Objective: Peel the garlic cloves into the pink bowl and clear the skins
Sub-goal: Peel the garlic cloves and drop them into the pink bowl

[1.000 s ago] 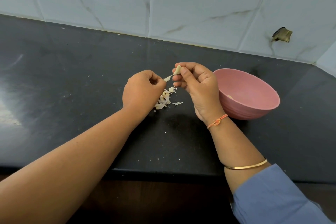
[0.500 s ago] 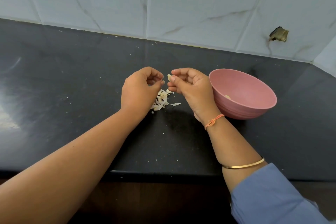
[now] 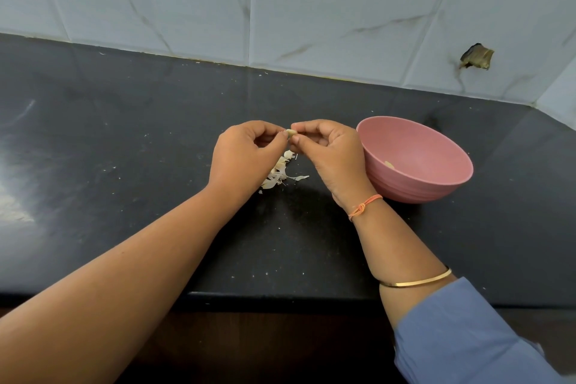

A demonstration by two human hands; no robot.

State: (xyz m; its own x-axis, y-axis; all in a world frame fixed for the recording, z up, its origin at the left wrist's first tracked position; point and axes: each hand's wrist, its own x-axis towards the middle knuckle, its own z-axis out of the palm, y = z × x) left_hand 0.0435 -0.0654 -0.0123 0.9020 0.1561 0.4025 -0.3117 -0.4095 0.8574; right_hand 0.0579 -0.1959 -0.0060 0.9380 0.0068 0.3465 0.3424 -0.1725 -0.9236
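Peeling step: left hand (image 3: 246, 156) and right hand (image 3: 331, 153) fingers both pinch one garlic clove (image 3: 291, 133) over the skins (image 3: 278, 172); next probably strip it and drop into pink bowl (image 3: 405, 188).

Left hand (image 3: 243, 156) and right hand (image 3: 330, 153) pinch a garlic clove (image 3: 291, 132) beside the pink bowl (image 3: 436, 178).

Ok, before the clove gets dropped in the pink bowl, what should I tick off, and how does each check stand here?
1. Grip on the garlic clove: left hand and right hand both pinch it. Ok.
2. Clove fully peeled: fingers hide most of it. Cannot tell.
3. The pink bowl open side up, just beside the right hand. Ok.
4. The skins kept out of the bowl, piled on the counter. Ok.
5. Skins cleared away. Not ok.
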